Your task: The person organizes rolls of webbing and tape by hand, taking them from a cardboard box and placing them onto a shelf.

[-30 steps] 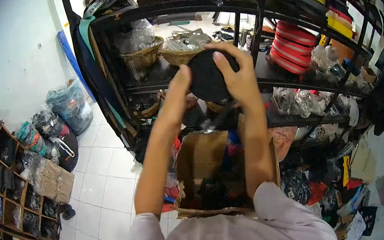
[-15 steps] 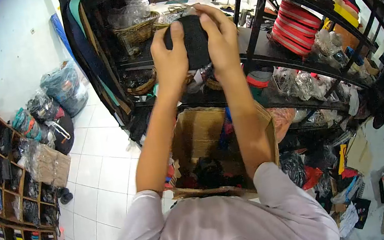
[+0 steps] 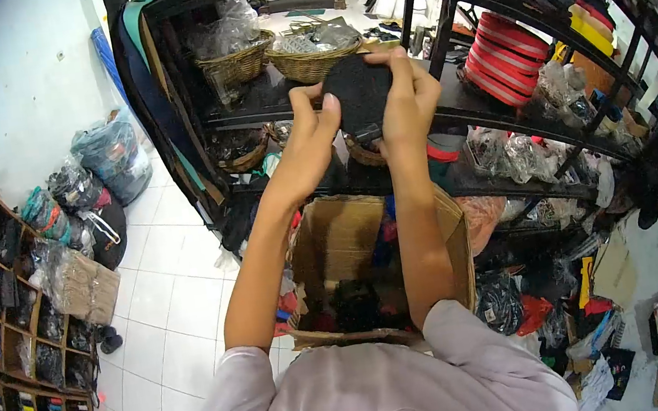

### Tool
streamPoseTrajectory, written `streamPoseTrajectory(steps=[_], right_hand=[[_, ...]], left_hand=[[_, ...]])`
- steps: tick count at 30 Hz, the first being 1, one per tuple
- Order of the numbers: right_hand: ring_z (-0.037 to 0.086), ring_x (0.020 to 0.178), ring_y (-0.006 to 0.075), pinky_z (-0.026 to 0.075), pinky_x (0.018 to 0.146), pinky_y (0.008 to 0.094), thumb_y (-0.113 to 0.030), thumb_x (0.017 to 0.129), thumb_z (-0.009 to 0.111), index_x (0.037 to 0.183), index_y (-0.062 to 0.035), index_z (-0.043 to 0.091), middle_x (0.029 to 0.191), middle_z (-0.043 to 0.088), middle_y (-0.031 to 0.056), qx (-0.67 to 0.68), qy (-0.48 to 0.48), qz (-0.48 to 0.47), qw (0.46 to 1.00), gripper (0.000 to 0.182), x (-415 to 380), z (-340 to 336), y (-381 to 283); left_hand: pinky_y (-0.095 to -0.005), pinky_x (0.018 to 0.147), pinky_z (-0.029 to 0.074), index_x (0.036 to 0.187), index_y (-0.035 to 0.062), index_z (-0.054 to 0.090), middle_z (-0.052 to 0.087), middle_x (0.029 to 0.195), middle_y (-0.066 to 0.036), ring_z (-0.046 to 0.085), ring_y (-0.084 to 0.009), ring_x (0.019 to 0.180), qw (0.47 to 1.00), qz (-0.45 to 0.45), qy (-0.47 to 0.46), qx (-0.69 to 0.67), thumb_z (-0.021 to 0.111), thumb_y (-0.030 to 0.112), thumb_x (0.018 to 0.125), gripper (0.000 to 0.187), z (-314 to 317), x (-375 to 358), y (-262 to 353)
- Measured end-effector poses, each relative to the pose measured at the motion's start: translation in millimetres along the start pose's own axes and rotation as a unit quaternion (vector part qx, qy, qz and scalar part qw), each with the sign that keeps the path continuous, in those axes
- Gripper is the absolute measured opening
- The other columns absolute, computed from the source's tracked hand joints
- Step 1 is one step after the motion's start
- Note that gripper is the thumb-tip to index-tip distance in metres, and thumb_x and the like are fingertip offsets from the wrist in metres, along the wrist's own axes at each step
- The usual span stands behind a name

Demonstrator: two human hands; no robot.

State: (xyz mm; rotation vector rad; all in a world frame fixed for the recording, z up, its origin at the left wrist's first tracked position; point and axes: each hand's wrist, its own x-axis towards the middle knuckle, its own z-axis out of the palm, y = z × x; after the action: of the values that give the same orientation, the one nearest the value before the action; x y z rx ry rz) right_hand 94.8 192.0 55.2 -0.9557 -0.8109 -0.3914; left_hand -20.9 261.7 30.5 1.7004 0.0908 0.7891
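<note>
A black, roundish, fabric-like bundle point(image 3: 360, 96) is raised in front of the shelf rack, above an open cardboard box. My left hand point(image 3: 311, 128) has it by the left edge, thumb on the near side and fingers bent behind. On its right side, my right hand point(image 3: 408, 98) grips it, with fingertips curled over the upper corner. What exactly the bundle is cannot be made out. Beneath my forearms, the cardboard box point(image 3: 334, 242) holds dark items and something blue and red.
Wicker baskets point(image 3: 317, 60) with plastic bags sit on the black rack point(image 3: 249, 116). Red-striped webbing rolls point(image 3: 506, 59) stand to the right. Cluttered bags and papers cover the right-hand floor. On the left are a wooden cubby shelf point(image 3: 8, 288) and filled plastic bags point(image 3: 112, 156).
Both hands have lowered the black bundle and shifted it slightly right, turning it a little. The left hand has slid from its front to its left edge, and baskets behind are now visible.
</note>
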Motion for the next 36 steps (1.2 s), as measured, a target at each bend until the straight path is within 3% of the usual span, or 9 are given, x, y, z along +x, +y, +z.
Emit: streamPoseTrajectory(steps=[4, 10, 13, 18, 22, 24, 26, 28, 36], right_hand=[[0.062, 0.081, 0.0146, 0.047, 0.079, 0.0274, -0.02, 0.095, 0.056, 0.081, 0.0012, 0.072, 0.084, 0.069, 0.0054, 0.129, 0.09, 0.161, 0.974, 0.03, 5, -8, 6], [0.067, 0.082, 0.0216, 0.055, 0.074, 0.0325, -0.023, 0.09, 0.057, 0.097, -0.0013, 0.067, 0.094, 0.068, 0.0098, 0.279, 0.122, 0.323, 0.896, 0.025, 3, -8, 3], [0.065, 0.089, 0.0225, 0.055, 0.076, 0.0341, -0.023, 0.09, 0.055, 0.102, -0.001, 0.066, 0.101, 0.066, 0.0097, 0.264, 0.118, 0.343, 0.894, 0.027, -5, -2, -14], [0.061, 0.096, 0.0207, 0.05, 0.089, 0.0362, -0.031, 0.088, 0.056, 0.111, -0.0016, 0.061, 0.115, 0.062, 0.0088, 0.252, 0.077, 0.412, 0.872, 0.038, -11, -3, -22], [0.062, 0.088, 0.0204, 0.05, 0.08, 0.0333, -0.031, 0.085, 0.054, 0.109, -0.0051, 0.063, 0.109, 0.066, 0.0074, 0.261, 0.002, 0.356, 0.897, 0.036, -37, 3, -20], [0.062, 0.085, 0.0218, 0.05, 0.079, 0.0339, -0.032, 0.084, 0.054, 0.107, -0.0074, 0.063, 0.108, 0.066, 0.0053, 0.227, 0.033, 0.467, 0.854, 0.035, -23, 6, -4], [0.061, 0.102, 0.0221, 0.052, 0.088, 0.0381, -0.035, 0.084, 0.054, 0.117, -0.0043, 0.061, 0.123, 0.062, 0.0061, 0.261, -0.019, 0.567, 0.781, 0.046, -22, 5, -13], [0.063, 0.085, 0.0261, 0.052, 0.077, 0.0407, -0.036, 0.082, 0.053, 0.107, -0.0079, 0.064, 0.107, 0.065, 0.0052, 0.235, -0.017, 0.575, 0.784, 0.039, -22, 8, -16], [0.058, 0.103, 0.025, 0.046, 0.093, 0.0436, -0.035, 0.086, 0.056, 0.126, 0.0033, 0.052, 0.12, 0.058, 0.015, 0.335, -0.098, 0.542, 0.765, 0.056, -22, 9, -25]], left_hand=[[-0.0367, 0.088, 0.05, 0.146, 0.0094, 0.029, 0.049, 0.13, -0.013, 0.051, -0.0232, 0.118, 0.952, 0.237, 0.061, 0.181, 0.056, 0.028, 0.097, 0.06, 7, -21, 8], [-0.0395, 0.093, 0.051, 0.129, 0.0093, 0.06, 0.043, 0.145, -0.017, 0.056, -0.0272, 0.116, 0.97, 0.202, 0.001, 0.136, 0.078, 0.006, 0.075, 0.057, 0, -17, 13], [-0.0378, 0.086, 0.051, 0.125, 0.025, 0.064, 0.044, 0.139, -0.019, 0.052, -0.0327, 0.109, 0.881, 0.345, 0.015, 0.325, 0.081, 0.012, 0.068, 0.061, -1, -16, 13], [-0.0397, 0.089, 0.05, 0.126, 0.0271, 0.064, 0.041, 0.121, -0.018, 0.056, -0.0317, 0.106, 0.822, 0.359, 0.032, 0.44, 0.08, 0.004, 0.07, 0.062, -1, -22, 7], [-0.0378, 0.088, 0.051, 0.125, 0.0322, 0.064, 0.039, 0.11, -0.019, 0.055, -0.0343, 0.103, 0.883, 0.236, -0.05, 0.403, 0.07, -0.011, 0.072, 0.069, -18, -29, 24], [-0.0376, 0.083, 0.054, 0.125, 0.0333, 0.064, 0.039, 0.109, -0.019, 0.056, -0.0363, 0.1, 0.766, 0.309, -0.059, 0.561, 0.068, -0.013, 0.07, 0.072, -20, -31, 35], [-0.0377, 0.084, 0.054, 0.124, 0.0331, 0.065, 0.039, 0.106, -0.019, 0.056, -0.0365, 0.098, 0.763, 0.305, -0.063, 0.566, 0.065, -0.012, 0.07, 0.07, -27, -28, 33], [-0.0394, 0.088, 0.051, 0.123, 0.0326, 0.066, 0.04, 0.103, -0.019, 0.054, -0.0375, 0.1, 0.818, 0.271, -0.07, 0.502, 0.068, -0.008, 0.071, 0.066, -34, -28, 32], [-0.0301, 0.066, 0.043, 0.113, 0.0247, 0.071, 0.034, 0.091, -0.009, 0.043, -0.0214, 0.073, 0.845, 0.325, -0.009, 0.425, 0.079, 0.006, 0.068, 0.05, -63, -21, 43]])
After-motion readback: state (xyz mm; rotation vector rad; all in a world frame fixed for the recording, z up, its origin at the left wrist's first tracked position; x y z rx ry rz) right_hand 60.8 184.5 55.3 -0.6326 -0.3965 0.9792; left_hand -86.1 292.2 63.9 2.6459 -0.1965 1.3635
